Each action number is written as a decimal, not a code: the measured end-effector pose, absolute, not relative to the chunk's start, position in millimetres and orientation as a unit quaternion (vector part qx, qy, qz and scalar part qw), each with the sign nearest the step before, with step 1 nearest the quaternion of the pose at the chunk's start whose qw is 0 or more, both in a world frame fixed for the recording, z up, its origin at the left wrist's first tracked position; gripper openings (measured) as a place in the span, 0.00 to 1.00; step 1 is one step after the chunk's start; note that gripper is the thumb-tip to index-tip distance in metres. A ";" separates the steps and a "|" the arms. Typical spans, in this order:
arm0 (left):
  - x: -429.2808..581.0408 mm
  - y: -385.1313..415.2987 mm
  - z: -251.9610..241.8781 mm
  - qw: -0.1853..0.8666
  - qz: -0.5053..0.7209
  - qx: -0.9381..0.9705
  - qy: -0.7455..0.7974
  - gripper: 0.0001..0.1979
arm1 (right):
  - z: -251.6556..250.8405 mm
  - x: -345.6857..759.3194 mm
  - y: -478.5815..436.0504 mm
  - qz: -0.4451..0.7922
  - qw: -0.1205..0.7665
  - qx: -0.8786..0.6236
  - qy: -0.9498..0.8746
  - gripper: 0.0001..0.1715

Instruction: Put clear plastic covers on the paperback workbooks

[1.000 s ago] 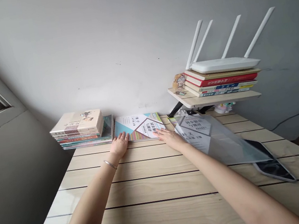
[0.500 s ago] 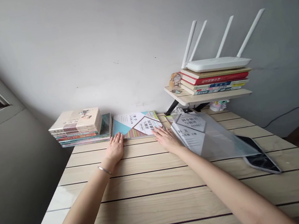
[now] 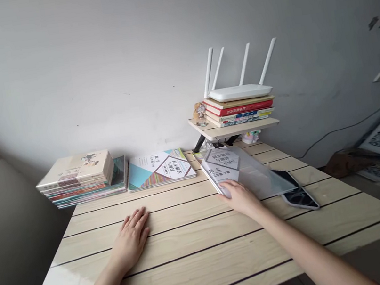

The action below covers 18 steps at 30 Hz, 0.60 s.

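Reaching across the table (image 3: 199, 255), we seem to be taking up the grey workbook (image 3: 240, 170) lying right of centre. Our right hand (image 3: 241, 196) rests loosely on its near corner, left hand (image 3: 132, 234) flat and empty; lifting needs a thumb beneath.

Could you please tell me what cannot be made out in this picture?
Head view:
- Black flat tablet: far end hidden beneath the grey plastic-covered workbook.
- Right hand on the workbook's corner: the hand itself hides whether it grips.
- Small brown figurine on wooden shelf: too small to identify.
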<state>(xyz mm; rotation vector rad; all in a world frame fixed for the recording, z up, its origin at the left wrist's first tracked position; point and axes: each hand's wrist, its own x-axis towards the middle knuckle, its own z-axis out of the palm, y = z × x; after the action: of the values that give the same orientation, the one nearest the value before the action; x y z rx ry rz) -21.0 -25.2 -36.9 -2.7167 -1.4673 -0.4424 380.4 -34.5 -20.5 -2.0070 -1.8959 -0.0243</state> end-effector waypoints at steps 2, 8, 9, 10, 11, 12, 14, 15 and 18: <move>-20.9 -24.2 -35.2 0.009 -0.149 -0.873 -0.464 0.22 | -18.9 379.3 -31.2 0.018 0.187 -0.729 -0.658 0.22; -22.0 -25.2 -32.2 -0.015 -0.164 -0.873 -0.459 0.22 | -13.5 370.9 -33.2 0.035 0.163 -0.799 -0.578 0.23; -22.0 -25.5 -31.8 -0.016 -0.164 -0.872 -0.460 0.22 | -12.7 370.9 -34.6 0.030 0.148 -0.804 -0.575 0.23; -22.0 -25.8 -31.6 -0.017 -0.164 -0.872 -0.461 0.22 | -12.2 371.1 -35.9 0.024 0.139 -0.805 -0.576 0.24; -21.9 -26.0 -31.5 -0.019 -0.162 -0.872 -0.461 0.22 | -12.0 371.3 -37.2 0.015 0.137 -0.801 -0.582 0.24; -21.9 -26.2 -31.5 -0.020 -0.160 -0.872 -0.461 0.22 | -12.2 371.4 -38.2 0.004 0.140 -0.793 -0.593 0.24; -21.9 -26.6 -32.0 -0.023 -0.161 -0.873 -0.459 0.21 | -12.8 370.8 -39.3 -0.010 0.148 -0.777 -0.612 0.25; -21.9 -26.8 -32.3 -0.023 -0.164 -0.873 -0.458 0.21 | -12.9 369.9 -39.3 -0.014 0.144 -0.772 -0.619 0.23; -21.8 -27.4 -32.9 -0.025 -0.172 -0.872 -0.457 0.21 | -12.2 365.4 -36.9 -0.026 0.103 -0.760 -0.641 0.17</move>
<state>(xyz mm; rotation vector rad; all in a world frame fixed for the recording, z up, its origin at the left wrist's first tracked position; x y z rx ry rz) -21.8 -27.4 -32.9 -2.7850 -1.4592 -0.5488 365.4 -36.9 -12.2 -2.2431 -1.8907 -0.0772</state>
